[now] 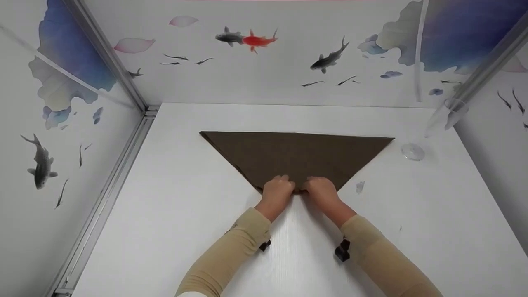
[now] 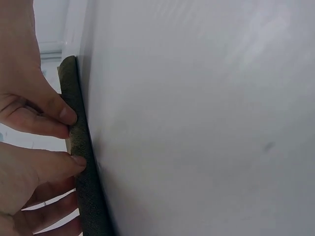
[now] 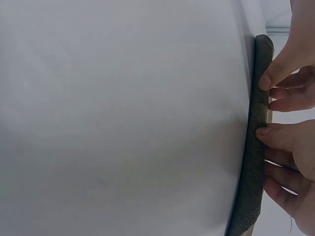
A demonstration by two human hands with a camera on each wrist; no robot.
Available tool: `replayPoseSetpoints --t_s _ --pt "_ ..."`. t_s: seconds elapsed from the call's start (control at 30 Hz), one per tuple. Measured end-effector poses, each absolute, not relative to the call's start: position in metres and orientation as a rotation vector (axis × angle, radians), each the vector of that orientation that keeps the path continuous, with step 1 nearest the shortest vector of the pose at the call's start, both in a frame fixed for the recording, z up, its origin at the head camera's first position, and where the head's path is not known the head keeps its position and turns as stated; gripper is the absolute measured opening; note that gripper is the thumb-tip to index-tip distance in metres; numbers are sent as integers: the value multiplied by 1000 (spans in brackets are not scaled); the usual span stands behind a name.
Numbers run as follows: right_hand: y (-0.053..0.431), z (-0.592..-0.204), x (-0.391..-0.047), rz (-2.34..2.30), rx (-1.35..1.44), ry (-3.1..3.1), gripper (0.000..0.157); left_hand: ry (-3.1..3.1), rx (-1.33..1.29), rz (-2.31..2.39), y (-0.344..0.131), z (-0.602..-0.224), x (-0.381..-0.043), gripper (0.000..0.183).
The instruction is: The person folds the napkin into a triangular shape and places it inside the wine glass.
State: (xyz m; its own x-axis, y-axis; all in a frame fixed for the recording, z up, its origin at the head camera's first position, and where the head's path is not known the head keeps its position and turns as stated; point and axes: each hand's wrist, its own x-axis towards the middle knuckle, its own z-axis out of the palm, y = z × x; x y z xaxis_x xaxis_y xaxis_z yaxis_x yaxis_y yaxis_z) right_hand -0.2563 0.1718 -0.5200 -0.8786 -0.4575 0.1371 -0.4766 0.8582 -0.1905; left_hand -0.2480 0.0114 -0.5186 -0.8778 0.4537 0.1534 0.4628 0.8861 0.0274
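Note:
A dark brown cloth (image 1: 297, 154) lies on the white table, its long straight edge at the far side and its sides narrowing toward me. The left hand (image 1: 278, 193) and the right hand (image 1: 322, 192) grip its short near edge, a small gap apart. Both wrist views show that edge as a thick rolled strip (image 2: 84, 172) just over the tabletop. Thumbs press on the near face of the roll (image 3: 254, 162), with the other fingers bent behind it. Much of the fingers is hidden by the cloth in the left wrist view.
A clear round disc (image 1: 412, 152) lies right of the cloth on the white table (image 1: 173, 231). Behind it, a transparent cup-like piece (image 1: 456, 108) is by the right post. White panels with painted fish (image 1: 330, 57) enclose the back and sides, with metal rails (image 1: 105, 194) at the left.

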Motion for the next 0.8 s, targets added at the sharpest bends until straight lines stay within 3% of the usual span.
replayPoseSetpoints --t_s 0.57,0.8 --pt "177 -525 -262 465 718 -2993 19 -3077 -679 -42 20 -517 -256 13" --pt "179 -522 -263 515 757 -2940 11 -3091 -647 -39 20 -517 -260 17"
